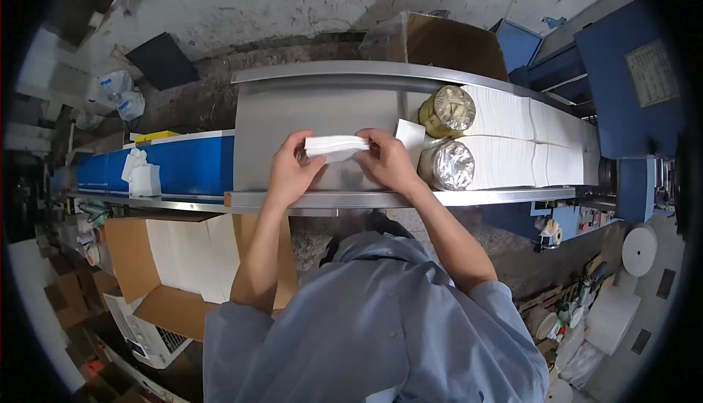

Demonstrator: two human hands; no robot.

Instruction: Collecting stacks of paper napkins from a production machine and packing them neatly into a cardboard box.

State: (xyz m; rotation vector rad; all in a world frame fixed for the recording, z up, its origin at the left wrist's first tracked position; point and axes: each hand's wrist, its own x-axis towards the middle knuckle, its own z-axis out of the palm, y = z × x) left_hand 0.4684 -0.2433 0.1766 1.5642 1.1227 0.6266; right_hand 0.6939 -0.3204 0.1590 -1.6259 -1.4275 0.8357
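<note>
My left hand (pixel 291 171) and right hand (pixel 388 161) clamp their fingers on the 2 ends of a white tissue stack (pixel 336 146), held just above the steel tabletop (pixel 315 110). Right of the stack sit 2 foil-wrapped jars (pixel 447 165), then 2 long tissue rows (pixel 527 139).

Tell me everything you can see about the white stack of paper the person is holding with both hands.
The white stack of paper is a small, thin bundle of folded sheets, like tissue or napkins, with layered edges showing. It lies roughly level, held just above the grey metal table. The left hand grips its left end and the right hand its right end, fingers curled over the top. A loose white sheet lies just to its right.
</note>
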